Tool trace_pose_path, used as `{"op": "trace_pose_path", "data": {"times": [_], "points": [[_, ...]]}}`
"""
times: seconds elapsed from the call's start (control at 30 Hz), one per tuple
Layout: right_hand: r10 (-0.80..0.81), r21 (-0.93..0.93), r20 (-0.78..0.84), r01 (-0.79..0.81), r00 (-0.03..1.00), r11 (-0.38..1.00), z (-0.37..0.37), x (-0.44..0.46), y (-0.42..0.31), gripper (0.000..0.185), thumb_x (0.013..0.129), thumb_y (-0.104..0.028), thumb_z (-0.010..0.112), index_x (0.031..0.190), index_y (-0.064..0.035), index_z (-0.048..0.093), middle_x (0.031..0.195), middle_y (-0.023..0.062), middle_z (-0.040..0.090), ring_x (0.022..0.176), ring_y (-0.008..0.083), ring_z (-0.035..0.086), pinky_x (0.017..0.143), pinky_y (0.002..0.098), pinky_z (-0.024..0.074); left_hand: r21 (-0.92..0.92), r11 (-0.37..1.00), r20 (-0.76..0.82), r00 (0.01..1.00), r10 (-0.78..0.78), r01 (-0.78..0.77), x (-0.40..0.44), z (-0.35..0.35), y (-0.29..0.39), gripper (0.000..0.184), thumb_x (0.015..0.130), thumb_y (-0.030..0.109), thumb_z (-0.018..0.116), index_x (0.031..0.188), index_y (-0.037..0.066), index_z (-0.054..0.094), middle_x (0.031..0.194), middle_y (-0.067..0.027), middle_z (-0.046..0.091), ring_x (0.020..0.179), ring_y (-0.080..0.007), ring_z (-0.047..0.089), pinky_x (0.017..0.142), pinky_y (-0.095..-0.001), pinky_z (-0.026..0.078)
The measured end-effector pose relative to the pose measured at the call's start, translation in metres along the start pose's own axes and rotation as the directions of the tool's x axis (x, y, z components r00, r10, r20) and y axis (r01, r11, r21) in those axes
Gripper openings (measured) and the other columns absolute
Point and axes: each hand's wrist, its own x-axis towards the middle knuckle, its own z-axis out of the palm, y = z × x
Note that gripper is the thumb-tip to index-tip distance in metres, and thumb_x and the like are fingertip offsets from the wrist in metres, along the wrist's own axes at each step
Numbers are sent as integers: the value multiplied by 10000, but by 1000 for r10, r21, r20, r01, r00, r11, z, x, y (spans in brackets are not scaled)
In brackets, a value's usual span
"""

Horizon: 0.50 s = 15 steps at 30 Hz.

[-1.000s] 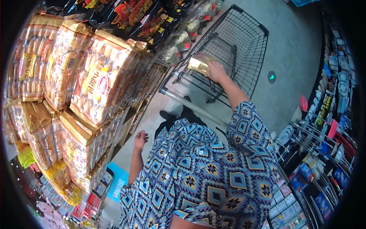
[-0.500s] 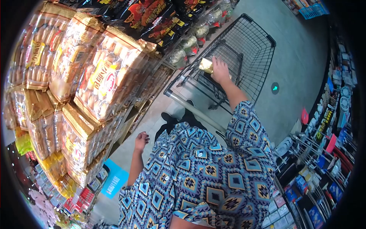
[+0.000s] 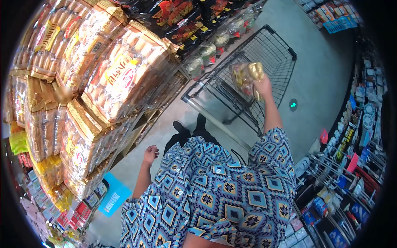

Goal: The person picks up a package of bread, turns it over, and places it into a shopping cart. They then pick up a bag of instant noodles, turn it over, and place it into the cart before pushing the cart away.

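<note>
My right hand [image 3: 263,87] grips a clear and gold package [image 3: 243,80] by its gold end, over the black wire shopping cart [image 3: 275,53]. The package hangs tilted inside the basket area, and small items show through its clear side. My left hand [image 3: 151,154] hangs low beside my body, its fingers loosely curled, near the stacked bread packs [image 3: 124,74]. Whether anything is inside those curled fingers cannot be made out. The cart's handle bar [image 3: 215,121] runs in front of my legs.
Black packages [image 3: 178,16] and wrapped vegetables [image 3: 206,51] line the shelf at the top. On the right stands a rack of hanging goods [image 3: 343,173]. A blue basket [image 3: 340,25] is at the upper right. A blue sign [image 3: 114,194] hangs at the lower left.
My right hand has moved right and turned, with the package, whose clear side now shows. The bread stack and cart have shifted slightly in view. My left hand stays low with curled fingers.
</note>
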Motion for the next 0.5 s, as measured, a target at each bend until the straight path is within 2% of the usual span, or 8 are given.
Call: {"op": "trace_pose_path", "data": {"times": [0.07,0.1,0.17,0.23,0.3,0.37,0.43,0.5], "points": [[-38,162,-131,59,991,985,-39,-11,9,441,722,-206,747,1081,0,593,966,125,675,887,217,651,784,336,504,29,1000,37,999,1,-3,11,-2,-1,275,943,318,548,1124,113,578,962,-44,647,810,-160,633,672,-309,496],[-27,149,-150,50,988,988,-56,-18,10,441,722,-206,747,1081,0,593,966,125,675,887,217,651,784,336,504,52,999,53,999,4,-7,16,-1,4,263,939,312,552,1114,118,581,959,-41,648,808,-158,632,674,-314,496],[105,576,-175,16,979,817,-91,-34,9,411,778,-176,738,1118,-6,583,995,94,675,865,192,650,773,318,506,72,997,90,996,20,-27,29,2,18,255,934,306,553,1110,124,581,956,-39,648,804,-160,633,681,-317,494],[167,645,-157,-27,973,763,-118,-56,6,422,810,-124,706,1179,8,550,1079,87,646,891,191,648,776,303,516,92,988,154,982,112,-127,38,6,35,272,937,325,551,1115,121,581,962,-38,646,796,-161,632,688,-312,491],[171,883,-213,115,962,454,-134,-74,4,441,832,-101,676,1221,20,505,1146,125,613,929,213,642,809,332,535,95,979,172,972,160,-178,45,17,58,304,945,343,545,1131,105,577,972,-38,644,809,-158,628,701,-303,485],[132,913,-201,137,971,385,-148,-85,4,465,863,-97,625,1277,26,454,1206,158,578,994,247,631,849,373,548,63,957,268,928,258,-284,55,29,84,359,951,353,542,1186,81,563,991,-42,643,838,-147,622,718,-287,480],[73,974,-188,176,979,144,-152,-98,-6,471,889,-137,583,1306,25,435,1224,183,566,1038,273,621,858,388,550,46,938,305,899,315,-344,46,40,113,370,955,335,542,1212,69,552,1003,-44,641,855,-141,618,732,-283,479],[23,987,-135,133,991,93,-158,-106,-15,509,903,-200,560,1336,22,410,1251,196,547,1092,305,594,890,422,537,23,916,332,867,371,-401,27,56,144,382,958,317,541,1238,56,540,1015,-46,640,872,-135,614,746,-278,479]]}}
